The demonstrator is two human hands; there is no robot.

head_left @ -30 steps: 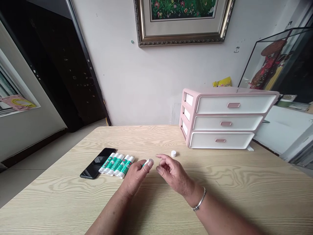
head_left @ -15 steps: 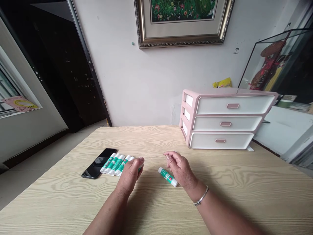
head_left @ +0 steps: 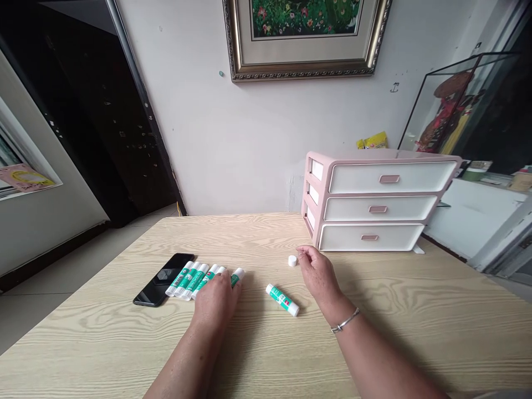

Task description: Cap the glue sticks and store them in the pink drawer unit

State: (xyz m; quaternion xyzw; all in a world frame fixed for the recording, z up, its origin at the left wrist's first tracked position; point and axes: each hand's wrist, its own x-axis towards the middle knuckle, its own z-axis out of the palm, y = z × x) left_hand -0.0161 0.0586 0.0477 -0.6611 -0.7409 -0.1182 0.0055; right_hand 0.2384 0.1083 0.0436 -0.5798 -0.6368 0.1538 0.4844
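My left hand [head_left: 216,302] lies palm down with its fingers flat over the right end of a row of green-and-white glue sticks [head_left: 189,279]. The outermost stick [head_left: 238,274] pokes out past its fingertips. Another glue stick [head_left: 282,300] lies alone and slanted on the wooden table [head_left: 394,321] between my hands. My right hand [head_left: 318,272], a bangle on its wrist, reaches forward. Its thumb and forefinger tips are pinched together just right of a small white cap [head_left: 293,260], and nothing shows between them.
A black phone [head_left: 160,280] lies left of the glue stick row. A pink three-drawer unit [head_left: 374,205] with all drawers closed stands at the back right of the table. Behind are a framed picture [head_left: 305,39] on the wall, a glass case [head_left: 457,105] and a dark doorway [head_left: 103,111].
My left hand carried a glue stick left and laid it at the right end of the row. My right hand left the lone stick on the table and moved forward to the white cap.
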